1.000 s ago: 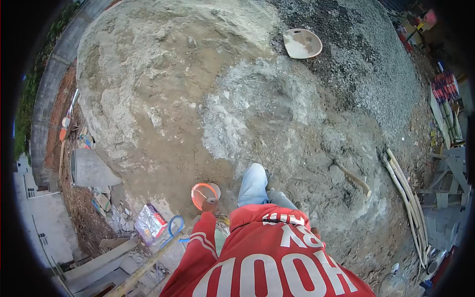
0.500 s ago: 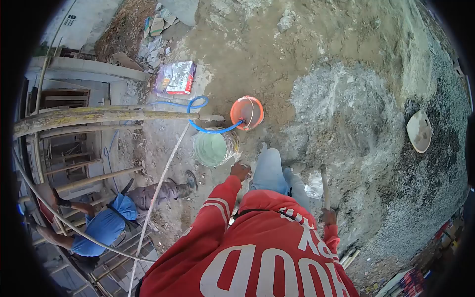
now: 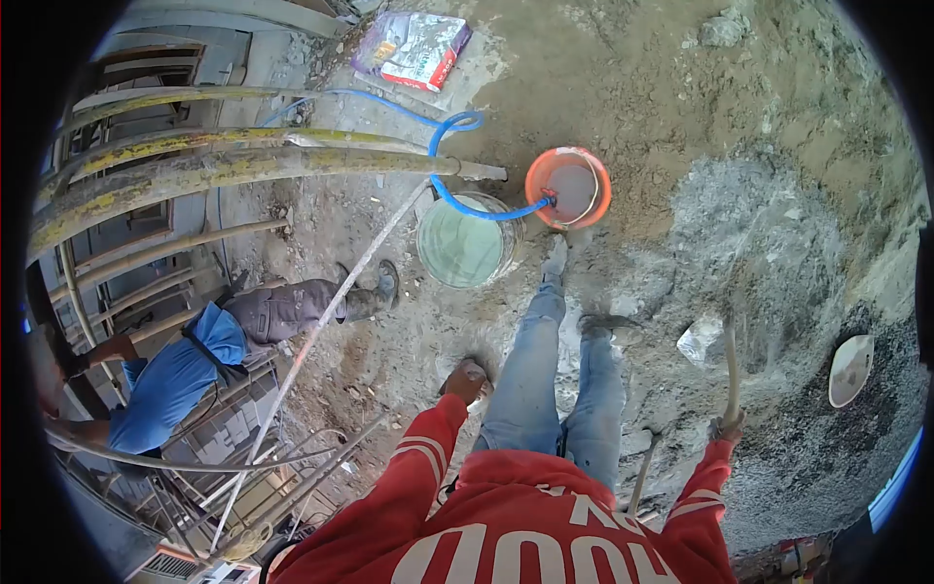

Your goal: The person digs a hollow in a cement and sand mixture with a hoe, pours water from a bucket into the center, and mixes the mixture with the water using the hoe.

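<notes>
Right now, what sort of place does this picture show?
Probably an outdoor construction site: a wooden-handled tool in the right hand, loose gravel, and several long poles at the picture's left.

Directly ahead of the wearer's legs stands a bucket, with the end of a hose inside it. Just left of the bucket is a tub. Poles reach in from the left; a bag lies beyond them. Another person is at far left. On the right, a tool handle extends forward from the right hand; farther right, a pan lies on gravel.
</notes>
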`<action>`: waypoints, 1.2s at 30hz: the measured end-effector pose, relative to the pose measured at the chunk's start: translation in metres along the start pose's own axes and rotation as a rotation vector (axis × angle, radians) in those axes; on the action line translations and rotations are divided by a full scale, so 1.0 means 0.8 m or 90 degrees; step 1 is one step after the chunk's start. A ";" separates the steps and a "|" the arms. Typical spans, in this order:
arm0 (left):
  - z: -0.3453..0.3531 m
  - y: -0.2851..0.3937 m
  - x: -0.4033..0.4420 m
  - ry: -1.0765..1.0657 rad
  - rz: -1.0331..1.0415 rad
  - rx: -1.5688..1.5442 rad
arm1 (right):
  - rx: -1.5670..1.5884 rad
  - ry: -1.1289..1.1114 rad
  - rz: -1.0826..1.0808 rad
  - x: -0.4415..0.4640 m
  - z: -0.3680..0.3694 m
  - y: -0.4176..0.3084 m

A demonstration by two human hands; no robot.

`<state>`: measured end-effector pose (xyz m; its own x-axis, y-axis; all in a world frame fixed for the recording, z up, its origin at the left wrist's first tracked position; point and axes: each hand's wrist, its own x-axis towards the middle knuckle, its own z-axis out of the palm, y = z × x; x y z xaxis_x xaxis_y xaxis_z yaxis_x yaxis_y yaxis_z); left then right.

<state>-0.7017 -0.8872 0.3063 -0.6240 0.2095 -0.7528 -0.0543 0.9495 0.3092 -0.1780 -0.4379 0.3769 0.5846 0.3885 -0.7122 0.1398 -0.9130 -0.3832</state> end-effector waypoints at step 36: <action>-0.088 0.512 0.283 -0.167 0.090 -1.068 | 0.332 -0.349 -0.016 -0.041 0.581 -0.006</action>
<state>-0.9201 -0.4673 0.3031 -0.5690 0.4573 -0.6834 -0.8223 -0.3134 0.4750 -0.5697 -0.3887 0.1288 0.0859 0.5393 -0.8377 -0.3276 -0.7788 -0.5350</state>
